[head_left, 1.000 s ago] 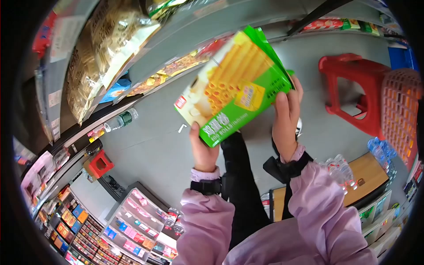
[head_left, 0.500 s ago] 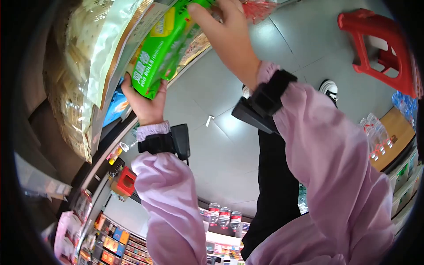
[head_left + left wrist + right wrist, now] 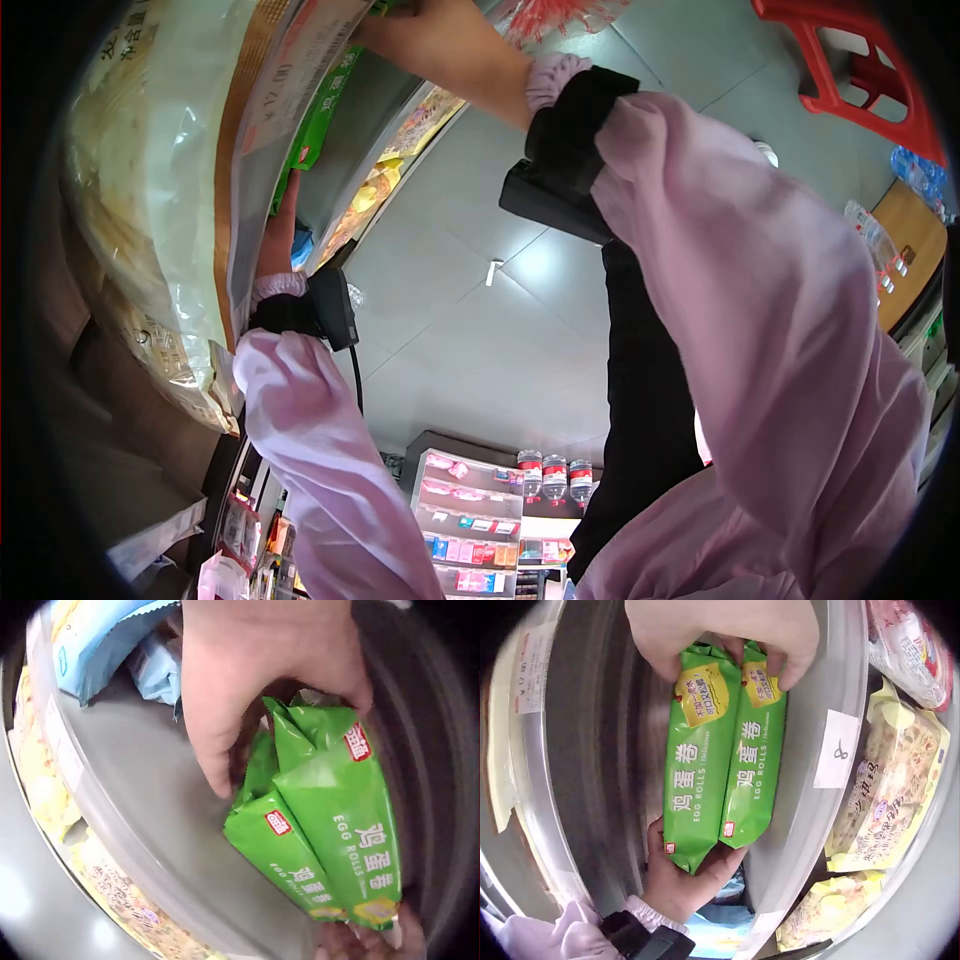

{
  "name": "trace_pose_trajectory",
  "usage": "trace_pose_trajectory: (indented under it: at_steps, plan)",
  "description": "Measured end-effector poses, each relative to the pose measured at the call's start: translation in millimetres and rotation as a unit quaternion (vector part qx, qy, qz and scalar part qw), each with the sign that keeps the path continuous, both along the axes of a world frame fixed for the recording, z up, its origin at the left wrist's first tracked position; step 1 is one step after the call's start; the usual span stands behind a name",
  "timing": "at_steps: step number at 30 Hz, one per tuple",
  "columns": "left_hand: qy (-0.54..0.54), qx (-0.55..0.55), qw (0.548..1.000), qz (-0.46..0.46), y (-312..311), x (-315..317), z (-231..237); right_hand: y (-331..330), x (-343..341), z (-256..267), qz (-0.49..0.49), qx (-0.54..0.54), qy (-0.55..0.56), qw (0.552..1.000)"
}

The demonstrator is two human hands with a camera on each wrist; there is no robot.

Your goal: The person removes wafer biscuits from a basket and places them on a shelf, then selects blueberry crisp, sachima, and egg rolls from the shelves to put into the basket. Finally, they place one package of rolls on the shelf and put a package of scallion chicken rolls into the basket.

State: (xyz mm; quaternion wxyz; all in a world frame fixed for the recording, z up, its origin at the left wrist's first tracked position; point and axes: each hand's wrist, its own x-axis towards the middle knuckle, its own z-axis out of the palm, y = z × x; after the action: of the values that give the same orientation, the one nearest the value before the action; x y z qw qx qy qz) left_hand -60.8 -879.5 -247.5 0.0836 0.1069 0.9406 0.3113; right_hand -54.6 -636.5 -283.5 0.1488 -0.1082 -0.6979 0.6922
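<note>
Two green packs of egg rolls stand side by side on a grey shelf [image 3: 802,742], one pack [image 3: 694,772] and a narrower-looking pack [image 3: 751,776], their printed sides up. My left hand [image 3: 262,660] grips the near ends of both, thumb on one side and fingers on the other. At the far ends my right hand [image 3: 727,626] holds the pair with its fingertips over the top corners. In the head view the upper shelf edge and a large bag hide most of the packs; a green strip [image 3: 325,115] shows beside my left hand [image 3: 280,230].
Light-blue packs [image 3: 112,645] lie on the same shelf, beside my left hand. Yellow snack bags [image 3: 889,787] fill the shelf below. A large clear bag [image 3: 150,200] bulges over the upper shelf edge. On the tiled floor stands a red stool [image 3: 860,80].
The egg roll pack has gone from in front of my body leftward onto the shelf, held by both hands. Both arms have reached further in, and the head view has shifted toward the shelf.
</note>
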Motion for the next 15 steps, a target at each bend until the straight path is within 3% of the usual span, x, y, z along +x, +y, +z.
trace_pose_trajectory:
  at_steps: [1,3,5,7,8,9,10,11,12,15]
  plan:
    - [-0.039,0.086,0.995,0.031,-25,-2,-15,5,1,4,0.021,0.024,-0.017,0.999]
    - [-0.071,0.114,0.989,0.057,-38,-2,-22,17,0,12,0.051,0.068,-0.013,0.996]
    - [-0.055,-0.001,0.997,0.046,-35,3,-9,25,-5,16,0.071,0.109,0.031,0.991]
    - [-0.035,-0.116,0.992,0.038,-29,7,7,28,-13,12,0.141,-0.02,0.045,0.989]
    - [-0.066,-0.03,0.994,0.086,-28,10,7,30,-17,10,0.175,-0.084,0.051,0.98]
    - [-0.089,0.057,0.985,0.134,-26,12,8,34,-19,4,0.181,-0.043,0.076,0.98]
    - [-0.145,0.284,0.921,0.223,-25,15,2,38,-18,-2,0.187,0.0,0.101,0.977]
    - [-0.19,0.493,0.795,0.296,-19,17,2,43,-17,-1,0.192,0.042,0.128,0.972]
    - [-0.198,0.5,0.804,0.253,-16,21,8,47,-14,-1,0.182,0.083,0.141,0.97]
    - [-0.166,0.361,0.891,0.219,5,42,18,57,0,0,0.166,0.199,0.142,0.955]
